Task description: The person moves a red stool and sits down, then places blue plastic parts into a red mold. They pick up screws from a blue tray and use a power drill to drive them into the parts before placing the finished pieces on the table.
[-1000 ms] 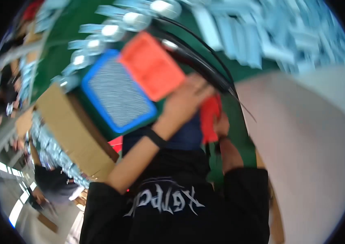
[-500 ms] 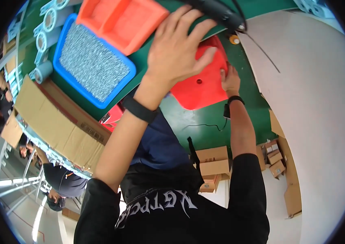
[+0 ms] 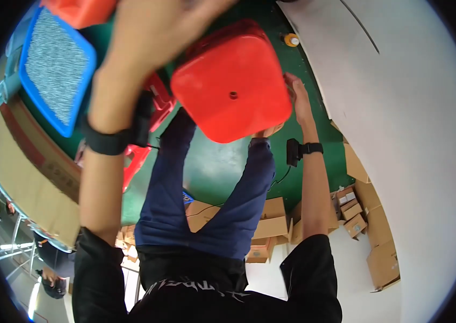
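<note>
A red plastic stool (image 3: 249,70) with a rounded square seat and a small centre hole stands in the upper middle. At its right edge is my right hand (image 3: 300,99), its fingers bent against the seat's side. Some of those fingertips are hidden by the edge. My left hand (image 3: 155,32) is raised left of the stool, blurred, its thumb stretched out to the right and its other fingers beyond the top of the picture. Black wristbands sit on both wrists, each with a small black device. One of my feet (image 3: 271,131) shows by the stool's near edge.
A blue tray (image 3: 90,59) of fine grey-white pieces and an orange bin (image 3: 85,11) lie upper left. More red plastic (image 3: 136,164) is near my left forearm. A cardboard box (image 3: 23,167), an orange roll (image 3: 292,40), a white surface (image 3: 411,134) and several cartons (image 3: 354,212) surround me.
My view has shifted, and both legs now show. The stool has moved left in the picture with my right hand at its edge. My left hand has moved up and left, away from over the seat.
</note>
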